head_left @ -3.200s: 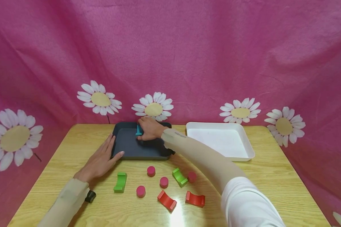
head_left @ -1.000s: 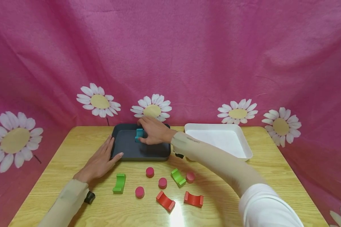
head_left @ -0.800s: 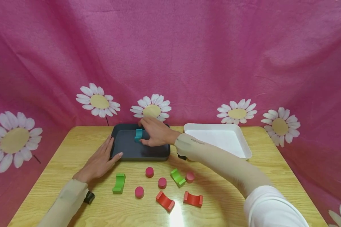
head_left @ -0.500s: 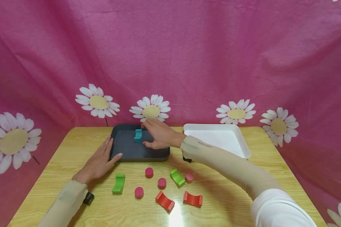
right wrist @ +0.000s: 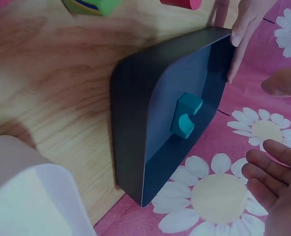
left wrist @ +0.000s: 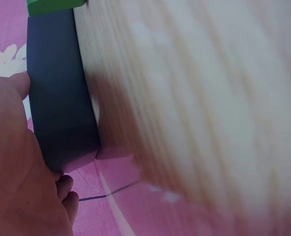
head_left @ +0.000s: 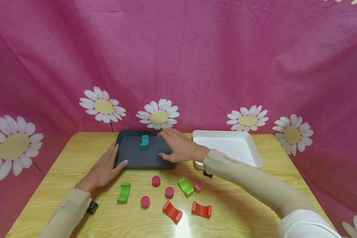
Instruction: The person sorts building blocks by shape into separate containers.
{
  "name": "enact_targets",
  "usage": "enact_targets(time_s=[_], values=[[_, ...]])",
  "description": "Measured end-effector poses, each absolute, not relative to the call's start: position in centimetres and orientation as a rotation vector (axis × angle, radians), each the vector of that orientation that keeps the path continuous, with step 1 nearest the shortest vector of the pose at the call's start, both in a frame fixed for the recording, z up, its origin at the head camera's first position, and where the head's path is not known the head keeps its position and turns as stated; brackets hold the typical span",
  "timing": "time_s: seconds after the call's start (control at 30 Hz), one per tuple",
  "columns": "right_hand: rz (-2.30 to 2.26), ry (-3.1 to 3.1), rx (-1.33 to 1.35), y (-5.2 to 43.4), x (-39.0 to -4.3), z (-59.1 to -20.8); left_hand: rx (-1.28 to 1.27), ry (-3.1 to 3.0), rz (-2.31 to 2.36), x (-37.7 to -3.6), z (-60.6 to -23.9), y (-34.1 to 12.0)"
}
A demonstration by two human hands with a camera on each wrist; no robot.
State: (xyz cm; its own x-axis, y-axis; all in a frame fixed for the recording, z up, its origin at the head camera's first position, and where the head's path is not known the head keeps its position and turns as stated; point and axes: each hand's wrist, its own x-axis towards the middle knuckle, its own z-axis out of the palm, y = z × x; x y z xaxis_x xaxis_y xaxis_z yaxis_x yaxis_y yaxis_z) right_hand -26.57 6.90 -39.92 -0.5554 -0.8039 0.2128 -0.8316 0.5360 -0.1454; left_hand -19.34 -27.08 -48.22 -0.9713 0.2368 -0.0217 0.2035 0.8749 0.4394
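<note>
A teal block (head_left: 144, 142) with a curved hollow stands inside the dark grey tray (head_left: 137, 158), left of its middle. My right hand (head_left: 181, 145) hovers over the tray's right end, thumb and fingers spread, holding nothing. In the right wrist view, a gap separates that hand (right wrist: 278, 184) from the teal block (right wrist: 186, 115). My left hand (head_left: 102, 168) rests against the tray's left side with long, fairly straight fingers. The left wrist view shows its thumb at the tray's outer wall (left wrist: 62, 93).
A white tray (head_left: 226, 142) stands to the right of the dark one. Nearer me on the wooden table lie two green curved blocks (head_left: 123, 192), two red curved blocks (head_left: 201, 209) and several pink cylinders (head_left: 169, 192). A pink flowered cloth (head_left: 196, 66) hangs behind.
My right hand has let go of the teal block, which stays in the dark tray, and has drawn back to the right. The left hand keeps its place at the tray's side.
</note>
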Motion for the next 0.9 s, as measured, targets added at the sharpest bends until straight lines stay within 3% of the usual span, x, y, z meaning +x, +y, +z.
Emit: enact_targets(time_s=[0.57,0.9], values=[[0.487,-2.639,1.377,11.3,-23.4,-39.3,0.335,2.970,0.686,-19.4,-48.5,-27.3],[0.505,-2.578,1.490,13.7,-21.8,-39.9,0.341,2.973,0.699,-19.5,-48.6,-27.2]])
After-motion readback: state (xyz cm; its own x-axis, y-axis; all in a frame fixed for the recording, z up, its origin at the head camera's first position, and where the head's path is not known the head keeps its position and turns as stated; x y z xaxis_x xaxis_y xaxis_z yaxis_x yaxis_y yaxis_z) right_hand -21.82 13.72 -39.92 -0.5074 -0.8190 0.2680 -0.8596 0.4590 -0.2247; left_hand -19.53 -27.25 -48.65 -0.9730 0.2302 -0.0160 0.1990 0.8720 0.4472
